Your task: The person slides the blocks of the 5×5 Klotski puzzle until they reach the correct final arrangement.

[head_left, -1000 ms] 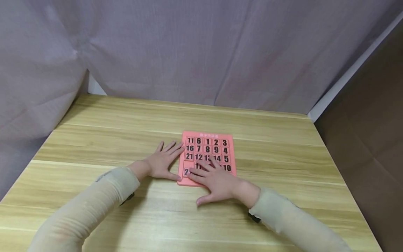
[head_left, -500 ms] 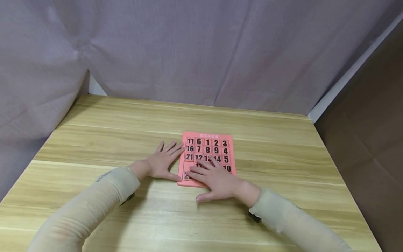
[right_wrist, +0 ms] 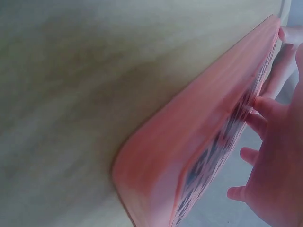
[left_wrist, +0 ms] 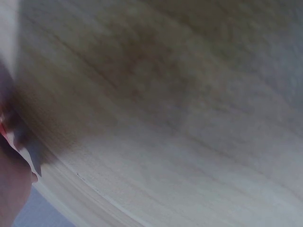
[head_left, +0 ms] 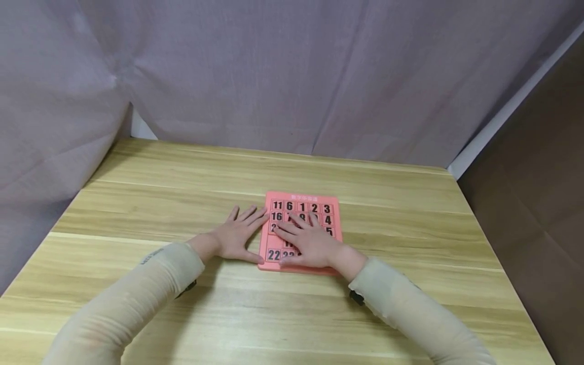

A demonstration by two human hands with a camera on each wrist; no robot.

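A pink sliding number puzzle board lies flat on the wooden table, its black-numbered tiles facing up. My left hand lies flat on the table with straight fingers against the board's left edge. My right hand rests on the tiles in the middle of the board, fingers spread and straight, covering several numbers. In the right wrist view the board's pink edge runs close by, with my right hand's fingers on the tiles. The left wrist view shows blurred table wood and a bit of my hand.
A grey cloth backdrop hangs behind the table and down its left side. A brown panel stands off the table's right edge. Both arms wear beige sleeves.
My right hand has slid up the board from its lower rows to its middle, uncovering the bottom-left tile 22. The left hand has stayed put.
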